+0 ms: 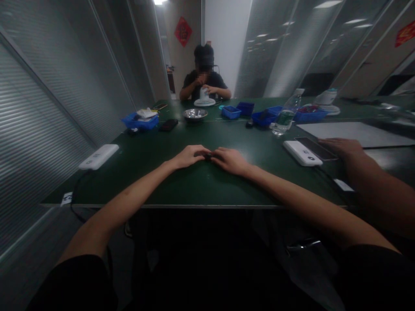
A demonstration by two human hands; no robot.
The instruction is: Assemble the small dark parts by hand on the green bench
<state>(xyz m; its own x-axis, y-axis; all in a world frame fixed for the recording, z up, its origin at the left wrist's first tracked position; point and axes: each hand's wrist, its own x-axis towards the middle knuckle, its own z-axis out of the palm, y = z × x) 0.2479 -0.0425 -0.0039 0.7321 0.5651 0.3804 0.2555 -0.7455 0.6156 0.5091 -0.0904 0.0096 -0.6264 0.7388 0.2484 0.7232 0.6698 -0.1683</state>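
Both my arms reach forward over the dark green table (194, 181). My left hand (189, 155) and my right hand (231, 160) meet at the table's middle, fingers curled and pinched together around a small dark object (208, 156) that I cannot make out. The fingertips of both hands touch it.
Another person's hand (342, 147) rests at the right by a phone (316, 148) and a white power bank (302, 153). A second power bank (99, 156) lies left. Farther off stand blue bins (231, 112), a metal bowl (195, 114), a water bottle (285, 116) and a seated person (204, 82).
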